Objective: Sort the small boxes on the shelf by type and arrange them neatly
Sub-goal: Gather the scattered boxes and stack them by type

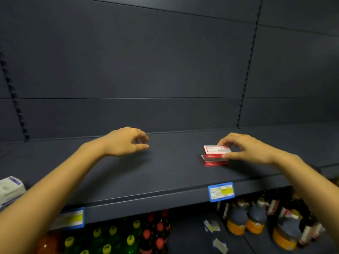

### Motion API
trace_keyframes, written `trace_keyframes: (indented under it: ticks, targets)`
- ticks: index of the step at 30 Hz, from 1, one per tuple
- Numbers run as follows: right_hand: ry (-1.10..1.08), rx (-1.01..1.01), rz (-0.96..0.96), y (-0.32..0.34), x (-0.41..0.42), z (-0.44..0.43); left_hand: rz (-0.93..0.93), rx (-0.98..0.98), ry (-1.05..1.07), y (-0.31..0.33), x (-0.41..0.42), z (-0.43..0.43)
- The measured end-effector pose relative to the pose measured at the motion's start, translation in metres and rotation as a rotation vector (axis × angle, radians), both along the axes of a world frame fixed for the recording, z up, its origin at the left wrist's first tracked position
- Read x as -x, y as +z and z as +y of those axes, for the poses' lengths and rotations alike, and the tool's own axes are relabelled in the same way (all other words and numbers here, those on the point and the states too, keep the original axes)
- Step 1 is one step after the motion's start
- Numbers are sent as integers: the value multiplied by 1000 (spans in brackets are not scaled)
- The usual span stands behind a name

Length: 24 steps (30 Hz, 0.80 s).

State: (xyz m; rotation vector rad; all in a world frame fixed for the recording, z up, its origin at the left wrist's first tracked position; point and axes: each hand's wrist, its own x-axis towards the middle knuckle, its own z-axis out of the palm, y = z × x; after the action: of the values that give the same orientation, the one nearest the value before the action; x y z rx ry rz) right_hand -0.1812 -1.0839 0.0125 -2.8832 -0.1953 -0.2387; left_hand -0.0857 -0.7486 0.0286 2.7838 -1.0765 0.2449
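Two small red-and-white boxes are stacked on the dark shelf (165, 173), right of centre. My right hand (244, 149) pinches the upper box (213, 151) between thumb and fingers, sitting slightly askew on the lower box (213, 162). My left hand (126, 142) hovers over the shelf's bare middle-left, fingers curled loosely apart and holding nothing. A white-and-blue box (10, 189) lies at the shelf's far left edge, partly cut off by my left forearm.
The shelf's front lip carries blue price tags (221, 191). Below it stand bottles with yellow and red caps (128, 237) and dark jugs with orange labels (256, 220). A dark back panel rises behind the shelf.
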Motion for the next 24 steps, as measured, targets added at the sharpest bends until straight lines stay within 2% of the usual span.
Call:
trace_keyframes:
  ticks: [6,11,19,24]
  targets:
    - [138,4,87,-17,-21,-18,-65,1,163,-13,22,-25]
    - [275,69,-56,-9,-31,-1,-107,12,298,-19,42,-17]
    - [599,121,-248,-2,-43,116,-161,-20,552,-25,96,50]
    - [752,111,-289,1,-44,198,-150,-18,705,-18,142,116]
